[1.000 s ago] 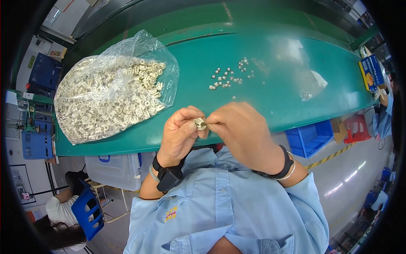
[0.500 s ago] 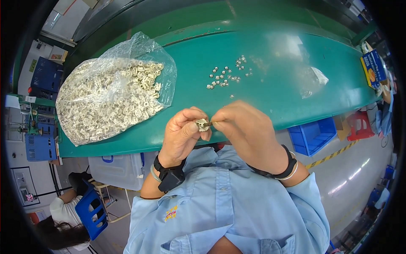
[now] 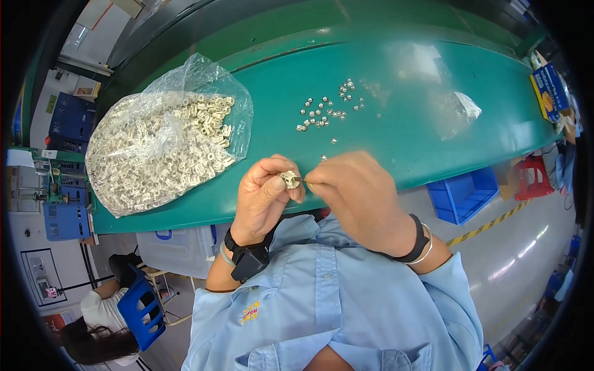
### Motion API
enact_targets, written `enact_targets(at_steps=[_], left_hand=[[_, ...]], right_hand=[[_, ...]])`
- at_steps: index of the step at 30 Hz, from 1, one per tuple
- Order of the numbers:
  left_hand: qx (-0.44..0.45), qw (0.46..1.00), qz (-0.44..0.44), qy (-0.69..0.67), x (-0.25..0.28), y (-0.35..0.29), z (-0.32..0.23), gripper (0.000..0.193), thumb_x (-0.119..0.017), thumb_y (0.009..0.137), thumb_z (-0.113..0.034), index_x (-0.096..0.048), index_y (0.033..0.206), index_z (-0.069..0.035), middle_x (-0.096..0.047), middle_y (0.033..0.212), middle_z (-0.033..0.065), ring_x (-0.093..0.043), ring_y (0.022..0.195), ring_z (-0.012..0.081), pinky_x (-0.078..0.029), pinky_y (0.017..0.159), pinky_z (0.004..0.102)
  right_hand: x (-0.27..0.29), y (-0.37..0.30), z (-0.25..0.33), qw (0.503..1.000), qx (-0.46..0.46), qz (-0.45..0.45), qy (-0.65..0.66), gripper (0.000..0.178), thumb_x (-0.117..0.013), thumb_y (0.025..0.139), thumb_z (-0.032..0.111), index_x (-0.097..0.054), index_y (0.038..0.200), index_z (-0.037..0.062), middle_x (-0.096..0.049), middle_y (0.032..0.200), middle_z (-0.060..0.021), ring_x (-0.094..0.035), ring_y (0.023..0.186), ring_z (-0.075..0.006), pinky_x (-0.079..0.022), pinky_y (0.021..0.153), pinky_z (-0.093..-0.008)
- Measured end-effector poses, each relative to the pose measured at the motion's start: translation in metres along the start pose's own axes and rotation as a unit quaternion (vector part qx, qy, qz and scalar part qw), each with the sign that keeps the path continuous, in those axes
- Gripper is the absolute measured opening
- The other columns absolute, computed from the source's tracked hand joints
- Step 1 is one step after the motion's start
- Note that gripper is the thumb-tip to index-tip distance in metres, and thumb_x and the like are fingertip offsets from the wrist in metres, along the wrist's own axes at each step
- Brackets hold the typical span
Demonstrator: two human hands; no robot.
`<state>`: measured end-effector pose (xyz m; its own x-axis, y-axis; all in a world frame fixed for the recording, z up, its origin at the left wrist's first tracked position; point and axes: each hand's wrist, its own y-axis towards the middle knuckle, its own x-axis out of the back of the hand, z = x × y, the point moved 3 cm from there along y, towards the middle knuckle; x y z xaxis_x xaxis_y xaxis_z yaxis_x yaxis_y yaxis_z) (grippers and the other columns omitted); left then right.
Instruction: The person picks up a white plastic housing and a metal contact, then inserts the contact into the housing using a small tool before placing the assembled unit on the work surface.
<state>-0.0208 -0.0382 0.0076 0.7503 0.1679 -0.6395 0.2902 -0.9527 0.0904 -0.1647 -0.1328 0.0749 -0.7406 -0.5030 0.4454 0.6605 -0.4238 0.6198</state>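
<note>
My left hand (image 3: pixel 261 201) pinches a small cream plastic part (image 3: pixel 288 179) with an uneven, notched outline between thumb and fingers, just above the table's near edge. From the right, my right hand (image 3: pixel 365 198) closes thumb and forefinger on a thin dark pin-like piece (image 3: pixel 300 179), whose other end meets the plastic part. Exactly what this piece is cannot be made out. Beyond my hands, several small shiny round metal pieces (image 3: pixel 318 114) lie scattered on the green table. A large clear plastic bag (image 3: pixel 243 114) to the left holds a heap of similar cream parts (image 3: pixel 164 142).
The green tabletop (image 3: pixel 408 142) carries a crumpled clear plastic piece (image 3: pixel 465 106) and a blue-yellow box (image 3: pixel 549 93) at the right. Below the edge stand a blue bin (image 3: pixel 461 198), a red stool (image 3: pixel 533 179) and a clear lidded box (image 3: pixel 179 250). Someone sits lower left.
The plastic part has turned a little in my left hand, and my right fingers have shifted slightly left. The whole view has moved slightly; a metal piece near my right fingers is now uncovered.
</note>
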Motion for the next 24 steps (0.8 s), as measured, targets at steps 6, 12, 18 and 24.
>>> enact_targets(at_steps=[6,12,18,24], left_hand=[[-0.067,0.995,-0.029,0.071,-0.005,0.005,0.001,0.016,-0.062,0.09,-0.007,-0.057,0.102,0.001,-0.056,0.098,0.0119,-0.059,0.08,0.0183,-0.052,0.071,0.0339],[-0.092,0.983,-0.03,0.154,-0.005,0.007,-0.005,0.016,-0.063,0.088,-0.004,-0.057,0.102,0.001,-0.055,0.1,0.0124,-0.06,0.083,0.0192,-0.052,0.075,0.0338],[-0.07,0.993,-0.017,0.088,-0.004,0.011,-0.001,0.014,-0.063,0.088,-0.003,-0.058,0.1,0.0,-0.056,0.102,0.0129,-0.06,0.085,0.0198,-0.052,0.077,0.0341],[-0.117,0.949,-0.03,0.29,-0.013,0.017,-0.024,0.014,-0.062,0.087,-0.001,-0.057,0.1,-0.001,-0.057,0.101,0.0132,-0.06,0.085,0.0203,-0.052,0.075,0.0343]], right_hand=[[-0.007,-0.009,-0.004,0.997,0.048,-0.03,-0.057,0.02,-0.066,0.077,0.001,-0.062,0.096,0.0062,-0.062,0.089,-0.0081,-0.058,0.078,-0.0259,-0.045,0.069,-0.0359],[-0.007,-0.011,-0.02,0.998,0.03,-0.051,-0.014,0.017,-0.065,0.08,0.0,-0.062,0.096,0.0041,-0.061,0.088,-0.0077,-0.059,0.076,-0.0227,-0.046,0.067,-0.0336],[-0.009,-0.019,-0.044,0.924,-0.221,-0.039,0.31,0.011,-0.06,0.086,0.0,-0.06,0.096,0.0007,-0.061,0.09,-0.0078,-0.061,0.076,-0.0151,-0.047,0.067,-0.0275],[0.008,-0.022,-0.053,0.96,-0.167,-0.077,0.209,0.011,-0.061,0.085,-0.001,-0.06,0.096,0.0007,-0.062,0.09,-0.0088,-0.062,0.077,-0.0181,-0.048,0.068,-0.0287]])
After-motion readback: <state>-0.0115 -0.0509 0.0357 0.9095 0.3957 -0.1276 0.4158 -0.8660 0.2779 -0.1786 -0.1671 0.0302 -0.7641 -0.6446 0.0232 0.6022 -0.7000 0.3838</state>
